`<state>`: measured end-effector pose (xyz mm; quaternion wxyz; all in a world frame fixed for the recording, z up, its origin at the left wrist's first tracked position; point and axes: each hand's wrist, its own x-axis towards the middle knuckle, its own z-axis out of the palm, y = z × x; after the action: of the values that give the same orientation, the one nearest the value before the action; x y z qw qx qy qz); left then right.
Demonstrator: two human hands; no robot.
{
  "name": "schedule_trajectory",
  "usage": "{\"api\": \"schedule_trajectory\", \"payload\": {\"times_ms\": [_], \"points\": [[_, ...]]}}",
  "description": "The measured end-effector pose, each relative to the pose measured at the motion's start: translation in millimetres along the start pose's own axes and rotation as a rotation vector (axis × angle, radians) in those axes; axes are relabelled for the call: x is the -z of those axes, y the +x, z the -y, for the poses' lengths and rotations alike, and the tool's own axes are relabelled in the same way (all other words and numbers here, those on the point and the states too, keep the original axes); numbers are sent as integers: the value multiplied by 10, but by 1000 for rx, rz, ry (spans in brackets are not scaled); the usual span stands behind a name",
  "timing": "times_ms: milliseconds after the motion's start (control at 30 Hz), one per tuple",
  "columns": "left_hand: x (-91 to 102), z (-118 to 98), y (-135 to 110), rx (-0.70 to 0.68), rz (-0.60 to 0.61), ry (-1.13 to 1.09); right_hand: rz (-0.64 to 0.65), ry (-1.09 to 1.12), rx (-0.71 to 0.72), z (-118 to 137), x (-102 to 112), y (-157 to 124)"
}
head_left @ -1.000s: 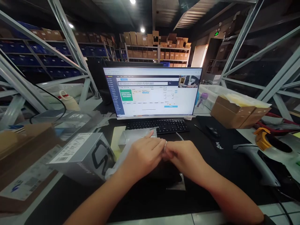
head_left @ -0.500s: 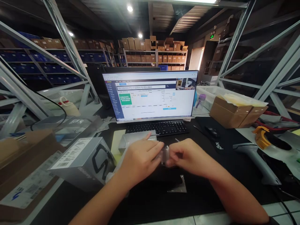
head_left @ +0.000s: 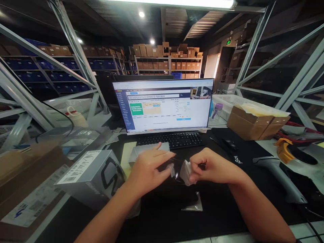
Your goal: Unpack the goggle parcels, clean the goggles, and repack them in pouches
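Over the black desk mat, my right hand pinches a crumpled whitish plastic wrapper. My left hand is across from it, fingers bent toward a dark, shiny object in the gap between the hands. What the left fingers grip is mostly hidden; a bit of clear film shows at their tips. Below the hands a small clear plastic bag lies flat on the mat. Behind my left hand stands an open light-grey box. A grey printed carton sits left of that hand.
A monitor and black keyboard stand ahead. To the right are a mouse, a barcode scanner, an orange tape dispenser and a brown carton. An opened cardboard box fills the left edge.
My right hand has moved right, away from the left, drawing the whitish wrapper out so more of it shows. The left hand has shifted slightly left.
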<state>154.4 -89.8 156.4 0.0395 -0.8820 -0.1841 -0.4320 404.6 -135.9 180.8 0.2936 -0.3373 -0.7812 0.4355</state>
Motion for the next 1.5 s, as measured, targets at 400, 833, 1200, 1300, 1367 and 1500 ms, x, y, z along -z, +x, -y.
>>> {"api": "schedule_trajectory", "payload": {"times_ms": [400,833,1200,1300,1367,1500], "points": [[32,-119,56,-61,51,330,-573,-198,40,-156,-463,235],[-406,-450,-84,318,-42,242,-816,238,36,-156,-634,405],[-387,-288,-67,356,2,244,-658,-66,20,-164,-599,338],[-394,-278,-73,340,15,173,-726,-87,-9,-184,-619,323],[-366,-275,-65,327,31,94,-730,-32,-16,-156,-591,293],[-249,-280,-29,297,86,-57,-715,124,-57,-60,-384,207]]}}
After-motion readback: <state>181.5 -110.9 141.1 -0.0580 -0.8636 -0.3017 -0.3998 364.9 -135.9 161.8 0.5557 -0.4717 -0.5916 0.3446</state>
